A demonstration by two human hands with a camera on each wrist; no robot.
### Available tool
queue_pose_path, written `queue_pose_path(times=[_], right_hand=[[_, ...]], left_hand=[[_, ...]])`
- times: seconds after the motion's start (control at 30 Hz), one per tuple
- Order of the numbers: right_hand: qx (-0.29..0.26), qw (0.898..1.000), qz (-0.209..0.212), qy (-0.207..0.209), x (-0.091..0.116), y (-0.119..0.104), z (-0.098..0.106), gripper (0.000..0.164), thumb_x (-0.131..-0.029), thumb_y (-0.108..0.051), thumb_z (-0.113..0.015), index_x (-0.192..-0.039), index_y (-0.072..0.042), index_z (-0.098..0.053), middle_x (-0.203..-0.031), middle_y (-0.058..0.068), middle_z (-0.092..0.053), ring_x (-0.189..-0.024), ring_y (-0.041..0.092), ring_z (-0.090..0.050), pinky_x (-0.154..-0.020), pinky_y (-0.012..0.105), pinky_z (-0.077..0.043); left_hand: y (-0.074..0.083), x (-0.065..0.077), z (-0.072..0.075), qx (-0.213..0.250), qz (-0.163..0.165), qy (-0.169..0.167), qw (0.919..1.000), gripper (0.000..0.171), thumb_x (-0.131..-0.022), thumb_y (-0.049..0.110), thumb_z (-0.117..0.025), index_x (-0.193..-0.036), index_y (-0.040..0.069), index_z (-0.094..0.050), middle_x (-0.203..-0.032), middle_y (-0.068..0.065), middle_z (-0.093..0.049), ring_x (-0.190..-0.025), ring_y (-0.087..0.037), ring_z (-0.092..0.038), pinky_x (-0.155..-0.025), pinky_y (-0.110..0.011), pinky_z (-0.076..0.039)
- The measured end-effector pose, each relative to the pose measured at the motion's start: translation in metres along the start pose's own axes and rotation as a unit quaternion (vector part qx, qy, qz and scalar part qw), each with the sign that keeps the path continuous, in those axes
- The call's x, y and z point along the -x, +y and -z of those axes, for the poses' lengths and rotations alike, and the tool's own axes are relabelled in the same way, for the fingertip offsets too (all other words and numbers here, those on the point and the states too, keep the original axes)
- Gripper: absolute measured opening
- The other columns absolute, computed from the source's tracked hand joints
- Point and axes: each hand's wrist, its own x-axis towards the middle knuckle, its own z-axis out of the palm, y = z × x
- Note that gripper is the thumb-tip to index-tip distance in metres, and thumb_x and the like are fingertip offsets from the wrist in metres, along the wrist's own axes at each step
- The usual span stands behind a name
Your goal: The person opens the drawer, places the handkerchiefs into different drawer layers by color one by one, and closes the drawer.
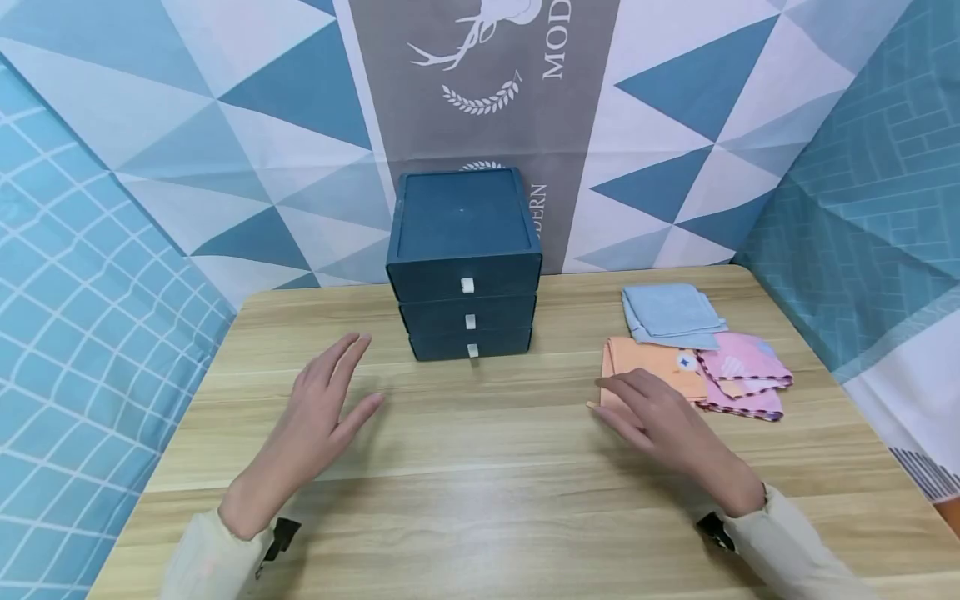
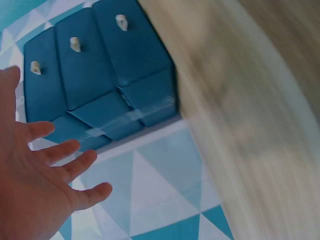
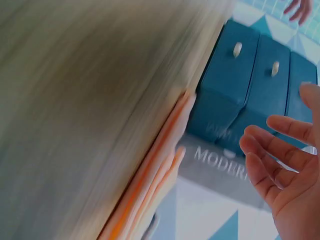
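Note:
My left hand [image 1: 318, 417] hovers above the left half of the table, fingers extended and holding nothing. In the head view my right hand [image 1: 660, 421] overlaps the near edge of a folded orange cloth [image 1: 652, 367]; its fingers are relaxed with nothing between them. Behind that cloth lies a folded light blue cloth [image 1: 671, 312], and a pink patterned cloth [image 1: 746, 371] with a checked border sits to the right. A dark blue cabinet with three drawers [image 1: 465, 275] stands at the back centre, all drawers closed, each with a small white pull [image 1: 468, 285].
The wooden table [image 1: 480, 467] reaches back to a wall hanging [image 1: 292, 150] with triangles and a deer print. Blue patterned sheets [image 1: 82, 333] hang along the left and right sides.

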Motion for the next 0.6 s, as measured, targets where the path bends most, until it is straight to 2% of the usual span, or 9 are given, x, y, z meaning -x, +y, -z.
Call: queue_pose_path(times=[0.1,0.17,0.27,0.33,0.43,0.6], right_hand=[[-0.038,0.999,0.006,-0.007,-0.006,-0.009,-0.004,0.027,-0.091,-0.026,-0.072,-0.113,-0.010,-0.072,-0.104,0.003,-0.068,-0.094,0.017,-0.065,-0.078,0.040,-0.055],[-0.084,0.996,-0.003,-0.023,-0.012,-0.015,-0.006,0.022,-0.093,-0.024,-0.071,-0.112,-0.013,-0.072,-0.104,0.000,-0.069,-0.091,0.012,-0.065,-0.074,0.035,-0.056],[-0.176,0.982,-0.038,-0.059,-0.022,-0.024,-0.009,0.017,-0.098,-0.023,-0.065,-0.113,-0.018,-0.072,-0.103,-0.006,-0.070,-0.085,0.007,-0.064,-0.069,0.028,-0.054],[-0.247,0.962,-0.074,-0.090,-0.030,-0.030,-0.010,0.018,-0.102,-0.025,-0.059,-0.114,-0.021,-0.072,-0.099,-0.007,-0.072,-0.083,0.007,-0.065,-0.070,0.027,-0.055],[-0.343,0.923,-0.120,-0.129,-0.043,-0.037,-0.012,0.021,-0.105,-0.027,-0.053,-0.112,-0.021,-0.072,-0.092,0.000,-0.073,-0.076,0.017,-0.068,-0.067,0.034,-0.056],[-0.451,0.862,-0.158,-0.167,-0.063,-0.045,-0.014,0.029,-0.107,-0.030,-0.047,-0.112,-0.015,-0.071,-0.087,0.008,-0.072,-0.074,0.032,-0.068,-0.064,0.045,-0.058]], left_hand=[[0.007,-0.005,0.005,0.023,0.004,0.007,0.9997,0.075,-0.096,0.028,-0.066,-0.159,0.017,-0.027,-0.157,-0.013,-0.034,-0.142,-0.035,-0.034,-0.108,-0.060,-0.031],[0.012,-0.007,0.009,0.034,0.006,0.008,0.9994,0.074,-0.097,0.028,-0.066,-0.159,0.019,-0.027,-0.158,-0.011,-0.034,-0.143,-0.033,-0.034,-0.109,-0.057,-0.033],[0.020,-0.014,0.017,0.045,0.008,0.007,0.9989,0.072,-0.098,0.028,-0.065,-0.159,0.021,-0.027,-0.158,-0.008,-0.034,-0.143,-0.030,-0.034,-0.109,-0.055,-0.034],[0.024,-0.019,0.023,0.053,0.008,0.008,0.9985,0.070,-0.098,0.028,-0.064,-0.159,0.021,-0.028,-0.158,-0.007,-0.034,-0.143,-0.030,-0.034,-0.109,-0.055,-0.035],[0.028,-0.030,0.031,0.058,0.004,0.012,0.9982,0.067,-0.100,0.028,-0.062,-0.158,0.022,-0.030,-0.157,-0.005,-0.035,-0.143,-0.028,-0.034,-0.109,-0.055,-0.035],[0.031,-0.047,0.039,0.063,-0.010,0.024,0.9977,0.062,-0.101,0.030,-0.059,-0.157,0.021,-0.033,-0.158,-0.003,-0.034,-0.143,-0.027,-0.035,-0.111,-0.054,-0.034]])
